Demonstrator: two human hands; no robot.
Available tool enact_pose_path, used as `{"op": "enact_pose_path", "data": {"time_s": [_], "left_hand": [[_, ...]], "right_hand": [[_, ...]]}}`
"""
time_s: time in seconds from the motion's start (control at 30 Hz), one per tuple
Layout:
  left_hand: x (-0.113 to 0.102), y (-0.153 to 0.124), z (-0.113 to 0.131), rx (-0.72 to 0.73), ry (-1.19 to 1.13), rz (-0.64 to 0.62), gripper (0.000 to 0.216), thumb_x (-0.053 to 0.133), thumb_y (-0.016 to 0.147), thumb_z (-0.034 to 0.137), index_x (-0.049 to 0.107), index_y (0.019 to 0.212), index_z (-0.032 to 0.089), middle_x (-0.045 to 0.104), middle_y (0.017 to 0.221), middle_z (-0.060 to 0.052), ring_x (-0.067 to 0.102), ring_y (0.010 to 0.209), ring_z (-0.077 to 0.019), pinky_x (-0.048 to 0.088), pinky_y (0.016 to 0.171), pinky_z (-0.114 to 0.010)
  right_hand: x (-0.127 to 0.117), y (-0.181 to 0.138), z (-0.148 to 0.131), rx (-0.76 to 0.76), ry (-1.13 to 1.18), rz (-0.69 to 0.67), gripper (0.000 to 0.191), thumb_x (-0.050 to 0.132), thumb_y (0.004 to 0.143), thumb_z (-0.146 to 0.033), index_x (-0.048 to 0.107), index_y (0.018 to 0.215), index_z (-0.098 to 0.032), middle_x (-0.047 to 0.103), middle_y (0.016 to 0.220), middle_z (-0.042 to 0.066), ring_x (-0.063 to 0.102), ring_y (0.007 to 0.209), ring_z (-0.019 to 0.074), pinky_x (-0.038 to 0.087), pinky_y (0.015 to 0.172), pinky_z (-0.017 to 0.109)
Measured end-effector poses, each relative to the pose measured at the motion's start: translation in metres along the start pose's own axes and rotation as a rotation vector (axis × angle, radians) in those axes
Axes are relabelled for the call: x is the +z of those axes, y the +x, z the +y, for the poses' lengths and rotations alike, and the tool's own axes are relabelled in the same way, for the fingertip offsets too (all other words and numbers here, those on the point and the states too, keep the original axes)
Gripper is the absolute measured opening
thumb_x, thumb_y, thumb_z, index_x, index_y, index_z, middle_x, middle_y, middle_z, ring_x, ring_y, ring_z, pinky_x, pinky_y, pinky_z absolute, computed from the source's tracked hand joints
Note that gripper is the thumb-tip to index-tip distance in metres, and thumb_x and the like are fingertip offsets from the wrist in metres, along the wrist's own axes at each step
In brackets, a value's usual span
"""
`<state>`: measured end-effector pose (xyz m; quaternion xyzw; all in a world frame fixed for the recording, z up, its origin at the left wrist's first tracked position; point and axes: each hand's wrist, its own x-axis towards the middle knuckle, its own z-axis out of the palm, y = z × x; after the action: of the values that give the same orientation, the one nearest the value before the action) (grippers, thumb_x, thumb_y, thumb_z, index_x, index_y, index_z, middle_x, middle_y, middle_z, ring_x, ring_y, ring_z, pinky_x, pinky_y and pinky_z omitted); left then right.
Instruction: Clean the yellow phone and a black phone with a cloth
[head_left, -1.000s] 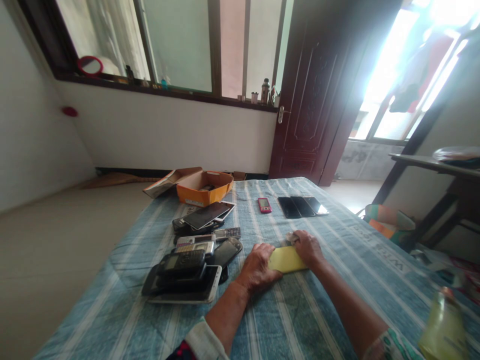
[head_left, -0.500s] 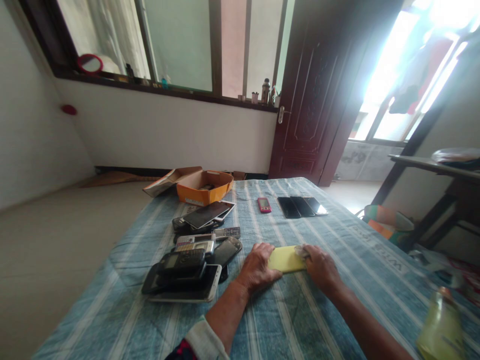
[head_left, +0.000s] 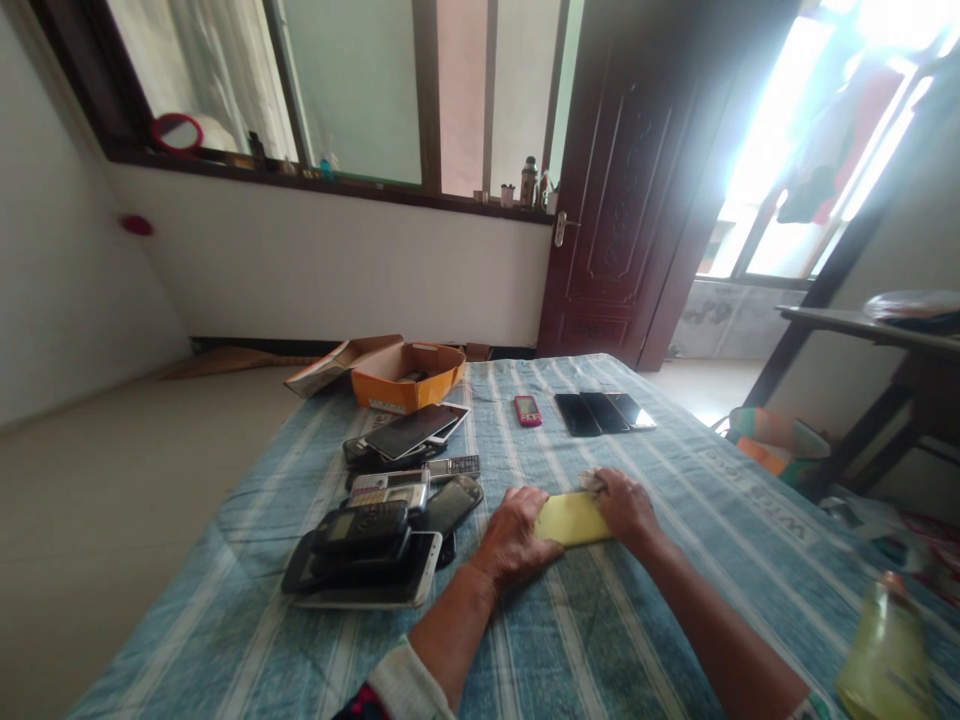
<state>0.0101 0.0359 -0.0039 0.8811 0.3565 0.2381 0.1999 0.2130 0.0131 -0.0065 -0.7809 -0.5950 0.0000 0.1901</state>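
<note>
A yellow phone (head_left: 568,518) lies flat on the blue striped cloth (head_left: 600,640) in front of me. My left hand (head_left: 516,538) presses on its left end, fingers curled over the edge. My right hand (head_left: 625,508) rests on its right end, fingers pinched round a small pale wad, perhaps a cloth (head_left: 591,483), at the phone's far corner. A heap of old phones (head_left: 382,520) sits just left of my left hand.
Farther back lie a small red phone (head_left: 528,409) and three dark smartphones (head_left: 604,412) in a row. An open orange box (head_left: 408,374) stands at the table's far left corner. A yellow-green bottle (head_left: 889,655) is at the near right. A dark door (head_left: 637,180) stands behind.
My right hand slid along the right end of the yellow phone, toward me and then back to its far corner. My left hand stayed in place.
</note>
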Motion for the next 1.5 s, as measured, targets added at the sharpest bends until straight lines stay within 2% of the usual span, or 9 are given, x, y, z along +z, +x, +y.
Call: {"op": "enact_pose_path", "data": {"time_s": [0.43,0.87,1.27,1.5], "left_hand": [[0.0,0.0,0.002,-0.024,-0.022,-0.004,0.04,0.074,0.06,0.027,0.061,0.097,0.019,0.061,0.102,-0.006,0.052,0.098,-0.0259,0.045,0.088,-0.035],[-0.001,0.0,0.002,-0.014,-0.006,-0.001,0.038,0.074,0.06,0.028,0.06,0.094,0.018,0.061,0.097,-0.005,0.052,0.095,-0.0248,0.045,0.085,-0.033],[-0.002,0.0,0.003,-0.012,-0.003,0.003,0.036,0.073,0.061,0.026,0.06,0.093,0.018,0.061,0.097,-0.005,0.051,0.094,-0.0242,0.044,0.084,-0.033],[-0.001,-0.001,0.003,-0.01,-0.002,0.012,0.038,0.073,0.061,0.026,0.061,0.095,0.016,0.061,0.097,-0.006,0.051,0.094,-0.0242,0.044,0.084,-0.033]], "right_hand": [[-0.003,-0.044,0.023,-0.044,0.039,-0.024,0.033,0.046,0.081,-0.008,0.068,0.102,-0.023,0.069,0.098,0.005,0.061,0.09,0.0174,0.037,0.073,0.022],[-0.004,-0.015,0.002,0.018,0.015,-0.015,0.033,0.044,0.082,-0.007,0.068,0.1,-0.02,0.069,0.095,0.005,0.061,0.09,0.0174,0.036,0.075,0.022],[-0.004,-0.055,0.022,-0.079,0.098,0.009,0.034,0.045,0.081,-0.008,0.067,0.103,-0.02,0.068,0.095,0.006,0.061,0.089,0.0185,0.039,0.075,0.024],[0.0,-0.042,0.016,-0.081,0.118,0.028,0.037,0.042,0.081,-0.006,0.067,0.104,-0.02,0.067,0.097,0.006,0.06,0.089,0.0181,0.039,0.075,0.024]]}}
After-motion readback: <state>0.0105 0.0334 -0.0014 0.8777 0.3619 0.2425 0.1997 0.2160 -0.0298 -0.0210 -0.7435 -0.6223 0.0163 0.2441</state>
